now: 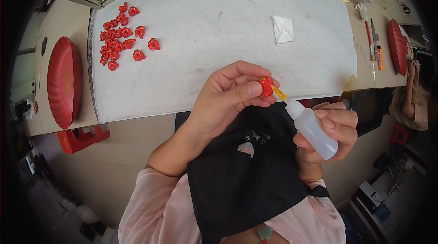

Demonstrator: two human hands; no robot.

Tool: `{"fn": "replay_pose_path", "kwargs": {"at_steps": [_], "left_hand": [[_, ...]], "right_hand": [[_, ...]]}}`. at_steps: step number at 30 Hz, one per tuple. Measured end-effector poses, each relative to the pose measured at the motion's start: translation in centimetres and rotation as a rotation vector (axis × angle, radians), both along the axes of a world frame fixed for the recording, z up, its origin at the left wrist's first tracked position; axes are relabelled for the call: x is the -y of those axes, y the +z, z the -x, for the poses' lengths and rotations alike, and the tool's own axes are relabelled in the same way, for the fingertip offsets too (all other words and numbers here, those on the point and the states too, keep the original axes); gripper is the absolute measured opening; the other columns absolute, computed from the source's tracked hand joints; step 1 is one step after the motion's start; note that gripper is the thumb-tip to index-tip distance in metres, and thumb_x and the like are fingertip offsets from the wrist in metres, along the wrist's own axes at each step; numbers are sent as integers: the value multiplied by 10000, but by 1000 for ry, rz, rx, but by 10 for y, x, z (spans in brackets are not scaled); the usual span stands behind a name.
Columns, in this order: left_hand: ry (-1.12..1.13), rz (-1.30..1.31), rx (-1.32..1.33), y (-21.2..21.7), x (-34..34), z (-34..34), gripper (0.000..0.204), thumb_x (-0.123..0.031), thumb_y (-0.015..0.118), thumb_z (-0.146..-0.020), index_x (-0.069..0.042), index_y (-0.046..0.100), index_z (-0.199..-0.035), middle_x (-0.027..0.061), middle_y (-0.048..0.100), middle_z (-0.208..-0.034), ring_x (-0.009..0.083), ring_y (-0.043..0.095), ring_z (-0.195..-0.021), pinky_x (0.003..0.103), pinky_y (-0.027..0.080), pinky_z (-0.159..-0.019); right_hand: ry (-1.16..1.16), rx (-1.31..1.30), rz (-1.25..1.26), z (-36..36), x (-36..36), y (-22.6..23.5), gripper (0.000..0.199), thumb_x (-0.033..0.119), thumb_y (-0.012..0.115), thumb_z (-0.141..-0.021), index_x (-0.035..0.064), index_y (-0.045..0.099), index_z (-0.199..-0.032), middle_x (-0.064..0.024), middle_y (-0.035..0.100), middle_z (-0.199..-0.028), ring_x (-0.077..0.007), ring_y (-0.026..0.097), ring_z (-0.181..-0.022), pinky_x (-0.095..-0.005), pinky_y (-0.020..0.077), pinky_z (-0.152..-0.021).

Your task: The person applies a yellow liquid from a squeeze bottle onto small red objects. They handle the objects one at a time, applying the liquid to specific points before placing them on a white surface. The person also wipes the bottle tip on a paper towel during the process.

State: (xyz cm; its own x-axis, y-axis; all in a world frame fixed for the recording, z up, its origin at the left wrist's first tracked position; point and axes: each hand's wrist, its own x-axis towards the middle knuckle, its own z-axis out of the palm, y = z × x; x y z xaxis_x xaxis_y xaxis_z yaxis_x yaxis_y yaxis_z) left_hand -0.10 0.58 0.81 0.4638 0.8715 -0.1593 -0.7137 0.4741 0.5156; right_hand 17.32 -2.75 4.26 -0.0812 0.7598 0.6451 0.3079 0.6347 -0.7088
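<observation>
My left hand (232, 86) pinches a small red figurine (266, 87) with gold marks between thumb and fingers, above the near edge of the white sheet. My right hand (335, 130) is wrapped round a white squeeze bottle (315, 130), tilted up to the left. Its yellow nozzle tip (278, 93) points at the figurine's right side and is at or very near its surface; I cannot tell whether they touch. At the left of the sheet lies a loose group of several similar red figurines (119, 34).
White paper (205, 29) covers the table. A folded tissue (283, 30) lies on it, right of centre. Red scalloped trays stand at the left (64, 82) and right (396, 45). Slim tools (374, 38) and an orange box (380, 57) lie at the right. A red stool (82, 139) is below left.
</observation>
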Motion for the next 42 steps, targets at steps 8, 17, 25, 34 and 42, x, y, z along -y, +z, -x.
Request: {"fn": "replay_pose_path", "kwargs": {"at_steps": [8, 17, 25, 34, 42], "left_hand": [[-5, -7, 3, -2, 0, 0, 205, -87, 542, -821, 5, 520, -1004, 182, 577, -942, 184, 617, -766, 266, 521, -698], [0, -6, 4, -3, 0, 0, 204, -85, 539, -822, 6, 519, -1003, 184, 577, -937, 187, 617, -769, 264, 524, -699], [-4, -18, -18, -3, 0, -1, 200, -87, 543, -820, 4, 523, -997, 181, 576, -936, 185, 618, -758, 261, 523, -694], [7, -20, -28, -5, 1, -1, 189, -79, 551, -812, -7, 526, -985, 171, 572, -940, 182, 614, -758, 267, 515, -700], [62, -85, -89, -6, 2, -2, 181, -50, 561, -796, -22, 534, -973, 156, 563, -963, 161, 573, -804, 281, 474, -738]], "right_hand": [[-68, 47, -46, 3, 1, -6, 451, 315, 738, -645, 65, 490, -927, -69, 475, -814, -147, 494, -616, -233, 433, -517], [-77, 71, -61, 3, 0, -8, 445, 320, 737, -642, 64, 490, -910, -70, 480, -799, -139, 488, -606, -231, 425, -518], [-77, 79, -50, 1, 0, -7, 453, 315, 742, -631, 66, 493, -916, -70, 484, -807, -141, 491, -609, -234, 427, -520], [-90, 89, -59, 0, 1, -8, 459, 302, 747, -624, 68, 496, -929, -72, 490, -811, -150, 509, -620, -238, 439, -532], [-101, 102, -50, 1, 1, -9, 456, 294, 752, -619, 78, 496, -929, -69, 493, -816, -150, 511, -627, -245, 448, -542]]}}
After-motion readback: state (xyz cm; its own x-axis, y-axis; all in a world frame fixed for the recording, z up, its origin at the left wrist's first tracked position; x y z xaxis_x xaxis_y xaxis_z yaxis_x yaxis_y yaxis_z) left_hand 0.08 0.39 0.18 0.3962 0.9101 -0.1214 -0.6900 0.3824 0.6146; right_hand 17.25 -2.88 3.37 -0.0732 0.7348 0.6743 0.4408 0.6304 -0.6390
